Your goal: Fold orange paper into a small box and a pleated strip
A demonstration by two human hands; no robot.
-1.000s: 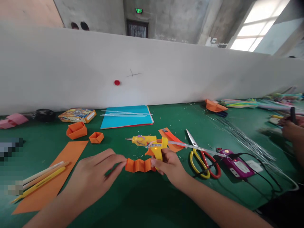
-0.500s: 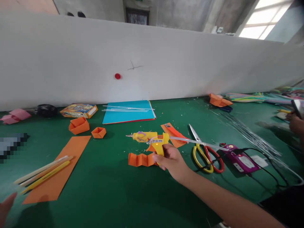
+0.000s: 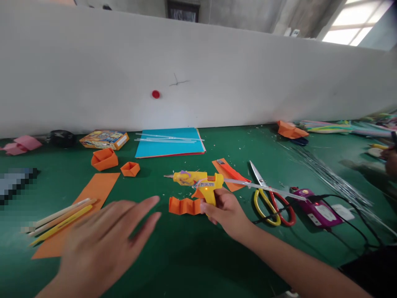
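My right hand [image 3: 228, 211] is wrapped round the handle of a yellow hot glue gun [image 3: 192, 179], its nozzle pointing left and a clear glue stick [image 3: 263, 188] jutting from its back. Just below the gun lies a zigzag-folded orange paper strip [image 3: 184, 206]. My left hand [image 3: 105, 244], slightly blurred, hovers over the table with thumb and forefinger apart and nothing between them. It partly covers an orange paper strip [image 3: 102, 186], on which a yellow pencil-like stick [image 3: 65, 223] and pale sticks rest. Two folded orange paper rings [image 3: 104, 159] stand behind.
Scissors [image 3: 269, 198] with yellow and red handles lie right of the gun, beside an orange cutter [image 3: 231, 171]. A purple power adapter [image 3: 319, 209] trails black cables. Blue paper sheets [image 3: 167, 149] lie at the back before a white partition [image 3: 235, 82]. Another person's hand [image 3: 391, 163] shows far right.
My left hand has come in from the lower left edge towards the folded orange strip. My right hand still holds the glue gun in nearly the same place. The view has tilted slightly.
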